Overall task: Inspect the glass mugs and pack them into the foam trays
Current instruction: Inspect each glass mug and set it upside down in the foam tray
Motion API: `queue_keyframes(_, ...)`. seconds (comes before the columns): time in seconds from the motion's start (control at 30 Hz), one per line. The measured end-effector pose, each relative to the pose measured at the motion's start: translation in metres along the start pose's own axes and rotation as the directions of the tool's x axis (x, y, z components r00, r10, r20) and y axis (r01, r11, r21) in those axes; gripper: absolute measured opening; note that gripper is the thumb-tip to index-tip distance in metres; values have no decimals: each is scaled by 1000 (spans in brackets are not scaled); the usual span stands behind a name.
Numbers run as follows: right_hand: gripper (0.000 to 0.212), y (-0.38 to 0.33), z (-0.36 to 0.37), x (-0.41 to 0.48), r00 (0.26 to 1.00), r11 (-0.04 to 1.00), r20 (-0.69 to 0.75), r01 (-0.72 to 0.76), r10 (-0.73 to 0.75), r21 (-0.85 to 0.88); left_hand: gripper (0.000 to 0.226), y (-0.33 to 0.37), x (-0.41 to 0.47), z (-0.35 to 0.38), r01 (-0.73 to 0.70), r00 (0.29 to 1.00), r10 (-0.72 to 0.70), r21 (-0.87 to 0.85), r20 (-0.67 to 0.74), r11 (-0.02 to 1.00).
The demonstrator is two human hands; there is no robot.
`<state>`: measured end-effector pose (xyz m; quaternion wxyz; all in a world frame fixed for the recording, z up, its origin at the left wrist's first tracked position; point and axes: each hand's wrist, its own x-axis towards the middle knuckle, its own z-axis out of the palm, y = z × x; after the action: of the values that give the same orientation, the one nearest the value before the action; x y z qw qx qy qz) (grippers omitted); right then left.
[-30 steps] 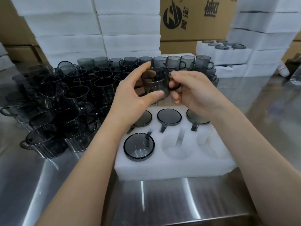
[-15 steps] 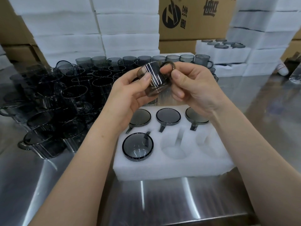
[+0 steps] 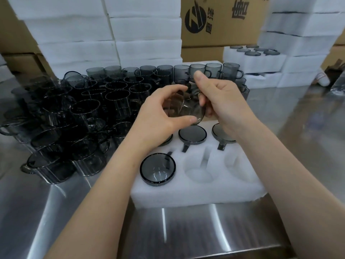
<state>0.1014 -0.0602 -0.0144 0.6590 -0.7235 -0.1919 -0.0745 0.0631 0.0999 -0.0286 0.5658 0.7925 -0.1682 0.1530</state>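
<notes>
Two hands, left hand and right hand, fingers curled round the glass mug, have tipped it base-up at centre frame above the foam tray, seemingly ready to pack.

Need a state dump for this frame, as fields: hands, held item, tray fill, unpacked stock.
left hand: grips held mug by its body
right hand: holds same mug from the opposite side
held mug: tilted, raised over the tray's back row
foam tray: four pockets filled, two open
empty pockets: front middle, front right
loose mugs: crowded on steel table, left of tray
</notes>
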Motion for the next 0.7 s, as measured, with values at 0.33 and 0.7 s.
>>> queue_keyframes(0.33, 32, 0, -7, 0, 967, 970, 254, -65, 3, 236, 48, 0, 3, -7, -72, 990, 19, -390, -139, 918)
queue_keyframes(0.7, 25, -2, -2, -3, 994, 994, 102, 31, -42, 107, 62, -3, 1, -1, -130, 991, 131, -192, -8, 973)
